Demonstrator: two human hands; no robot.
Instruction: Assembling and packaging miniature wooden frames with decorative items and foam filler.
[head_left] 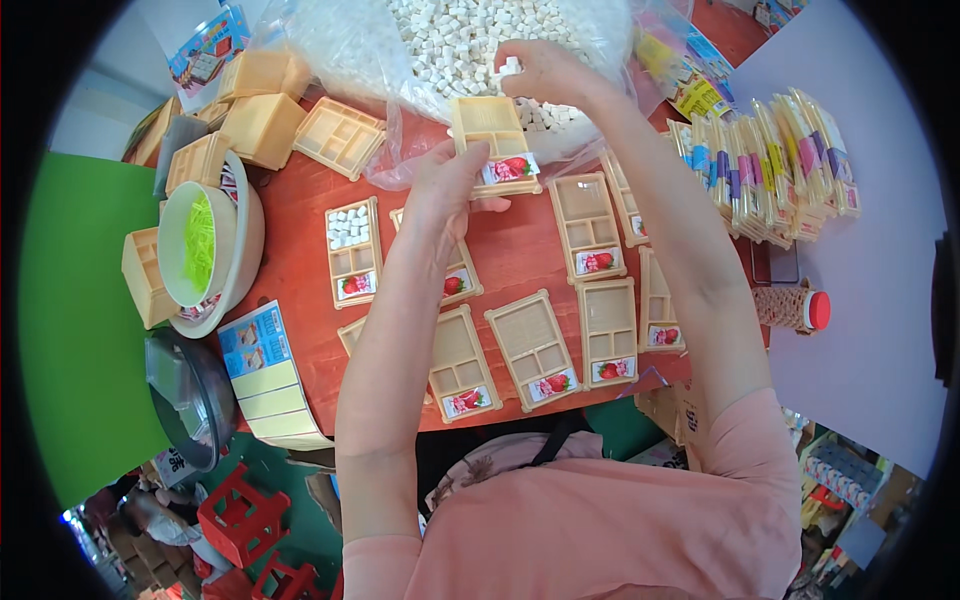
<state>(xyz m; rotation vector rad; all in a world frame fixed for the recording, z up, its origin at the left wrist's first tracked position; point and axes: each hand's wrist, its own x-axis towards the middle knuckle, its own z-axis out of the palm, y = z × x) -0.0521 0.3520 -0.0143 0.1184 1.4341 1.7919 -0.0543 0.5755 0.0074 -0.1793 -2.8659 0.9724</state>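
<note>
My left hand (448, 188) grips a beige compartment tray (488, 118) over the middle of the table, thumb on top. A strawberry-printed sachet (510, 168) lies in the tray's near end; its large compartment looks bare. Beyond it, my right hand (548, 76) pinches small white cubes (510, 67) above a big pile of white cubes (470, 40) in a clear plastic bag (345, 50). To the left, another tray (353, 262) has white cubes in its large compartment. Several more trays (532, 345) with strawberry sachets lie around my forearms, some partly hidden.
Stacked beige trays (262, 130) stand at the far left, near a white bowl of green pieces (200, 245) in a larger basin. Packed kits with coloured parts (765, 165) and a red-lidded jar (795, 308) are at right. A printed sheet (262, 375) overhangs the table's left front edge.
</note>
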